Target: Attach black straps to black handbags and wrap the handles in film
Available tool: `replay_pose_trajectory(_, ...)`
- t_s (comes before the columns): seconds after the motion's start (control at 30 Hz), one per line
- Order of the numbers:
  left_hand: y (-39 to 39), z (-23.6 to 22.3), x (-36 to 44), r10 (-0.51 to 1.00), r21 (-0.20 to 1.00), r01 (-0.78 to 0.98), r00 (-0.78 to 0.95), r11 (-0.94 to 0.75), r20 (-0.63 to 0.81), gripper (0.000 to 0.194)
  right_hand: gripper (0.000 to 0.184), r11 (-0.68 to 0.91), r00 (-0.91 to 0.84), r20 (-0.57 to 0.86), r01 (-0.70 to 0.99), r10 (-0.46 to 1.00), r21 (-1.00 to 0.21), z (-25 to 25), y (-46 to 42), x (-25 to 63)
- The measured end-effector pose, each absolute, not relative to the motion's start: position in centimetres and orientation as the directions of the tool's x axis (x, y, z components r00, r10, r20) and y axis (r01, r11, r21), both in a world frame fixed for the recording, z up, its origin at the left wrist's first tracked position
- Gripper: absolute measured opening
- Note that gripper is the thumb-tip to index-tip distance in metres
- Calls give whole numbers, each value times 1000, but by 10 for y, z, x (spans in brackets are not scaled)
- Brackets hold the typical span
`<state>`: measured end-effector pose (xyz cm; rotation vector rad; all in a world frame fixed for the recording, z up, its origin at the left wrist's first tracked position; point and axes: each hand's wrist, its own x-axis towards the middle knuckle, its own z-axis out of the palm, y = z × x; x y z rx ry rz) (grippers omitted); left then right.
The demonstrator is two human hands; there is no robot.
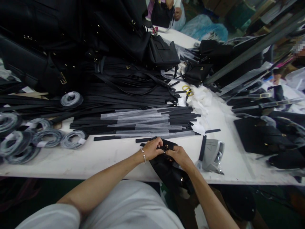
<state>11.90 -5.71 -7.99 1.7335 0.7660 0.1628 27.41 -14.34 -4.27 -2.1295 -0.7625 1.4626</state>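
Observation:
A black handbag (pixel 166 171) with gold-coloured fittings lies tilted over the front edge of the white table, close to my body. My left hand (pixel 153 149) pinches the bag's upper end, thumb and fingers pressed together beside a small gold ring (pixel 166 146). From the other side my right hand (pixel 179 156) grips the same end, its thumb near the left thumb. What exactly lies between the fingertips is too small to make out. Just beyond the hands are black straps (pixel 105 138), several of them partly wrapped in whitish film.
A grey tape dispenser (pixel 212 156) stands right of my hands. Coiled wrapped straps (pixel 73 139) lie at left. Black bags (pixel 164 52) are piled at the back, near yellow-handled scissors (pixel 187 90). A metal post (pixel 252 47) slants across the right. Another person's hands (pixel 177 13) hold a bag beyond.

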Motion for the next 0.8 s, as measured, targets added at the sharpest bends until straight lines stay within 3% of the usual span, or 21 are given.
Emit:
replay_pose_trajectory(0.2,-55,-84,117,523,929,370,788,22,-326,27,19,-739,284,-683,263,674,-620,-50,-141,273)
replay_pose_trajectory(0.53,-55,-87,122,509,863,477,707,167,-490,28,14,-770,298,-711,248,638,-587,-50,-139,274)
replay_pose_trajectory(0.7,-57,-83,126,547,840,527,669,127,-503,27,12,-786,360,-699,272,618,-555,-58,-140,277)
replay_pose_trajectory(0.8,-66,-80,131,621,836,548,648,20,-440,21,12,-801,384,-703,258,599,-540,-63,-141,277)
